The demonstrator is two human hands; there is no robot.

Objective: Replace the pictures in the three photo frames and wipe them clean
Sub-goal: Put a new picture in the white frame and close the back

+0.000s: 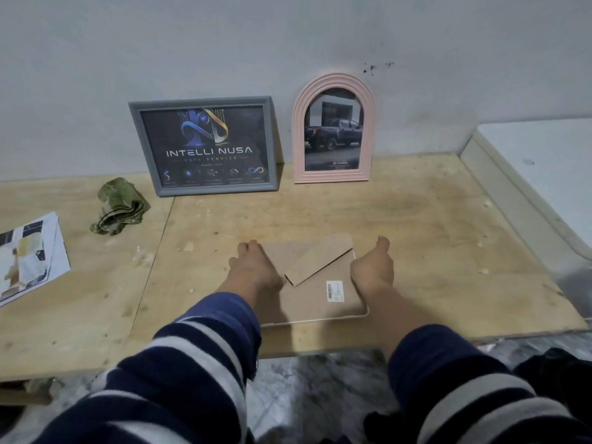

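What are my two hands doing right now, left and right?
Left hand: grips the left edge of the face-down photo frame.
Right hand: grips the frame's right edge.

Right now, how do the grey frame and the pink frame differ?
The grey frame is rectangular and lies wide; the pink frame is arched and stands tall. The grey frame holds a dark poster reading INTELLI NUSA; the pink frame holds a photo of a dark pickup truck. The grey frame stands left of the pink frame. Both stand upright on the wooden table, by the wall.
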